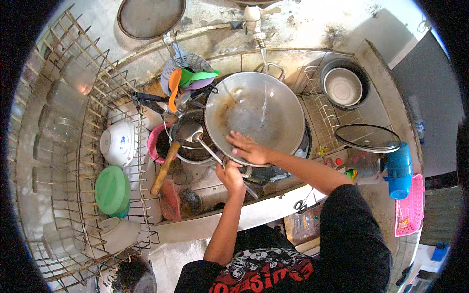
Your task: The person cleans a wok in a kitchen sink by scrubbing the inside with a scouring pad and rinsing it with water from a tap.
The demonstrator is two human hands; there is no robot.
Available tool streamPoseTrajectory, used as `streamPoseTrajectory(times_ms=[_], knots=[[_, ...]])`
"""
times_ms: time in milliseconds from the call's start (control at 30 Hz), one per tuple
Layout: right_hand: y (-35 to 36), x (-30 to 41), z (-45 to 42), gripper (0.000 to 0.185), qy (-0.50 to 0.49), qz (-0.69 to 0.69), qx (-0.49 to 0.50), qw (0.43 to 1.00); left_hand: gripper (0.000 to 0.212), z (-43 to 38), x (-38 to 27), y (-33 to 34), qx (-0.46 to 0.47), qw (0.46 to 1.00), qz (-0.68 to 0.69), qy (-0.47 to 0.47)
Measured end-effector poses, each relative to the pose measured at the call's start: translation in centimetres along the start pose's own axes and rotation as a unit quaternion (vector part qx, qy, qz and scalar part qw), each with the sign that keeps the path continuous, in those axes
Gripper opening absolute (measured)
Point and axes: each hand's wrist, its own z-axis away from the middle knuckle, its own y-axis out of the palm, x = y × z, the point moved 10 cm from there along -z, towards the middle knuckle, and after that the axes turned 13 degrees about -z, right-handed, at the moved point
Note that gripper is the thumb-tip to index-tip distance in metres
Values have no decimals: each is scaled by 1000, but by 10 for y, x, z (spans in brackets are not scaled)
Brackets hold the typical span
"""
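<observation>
A large metal wok (pixel 271 110) rests tilted in the sink area, and water runs into it from the tap (pixel 255 25). My right hand (pixel 250 148) lies with fingers spread on the wok's near inner wall. At its near-left rim my left hand (pixel 231 175) has its fingers bent around a long-handled metal ladle (pixel 191 132), by the handle; it also touches the rim or its loop handle. The ladle's bowl lies over a metal pot (pixel 196 155). Brown staining shows on the wok's left inside wall.
A wire dish rack (pixel 88 154) with bowls and glass jars stands left. Behind the pot, a perforated basket (pixel 172 67) holds colourful utensils. On the right are nested pots (pixel 344 86), a glass lid (pixel 368 137), a blue plastic jug (pixel 399 170) and a pink basket (pixel 408 212). Scissors (pixel 300 206) lie near the edge.
</observation>
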Motion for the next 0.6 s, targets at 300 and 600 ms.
streamPoseTrajectory(times_ms=[300, 600], knots=[[-61, -65, 4, 60, -8, 336, -104, 936, 22, 10, 32, 9, 17, 995, -45, -86], [-82, -78, 35, 65, -56, 285, 37, 956, 17, 13, 13, -4, 52, 994, -52, -77]])
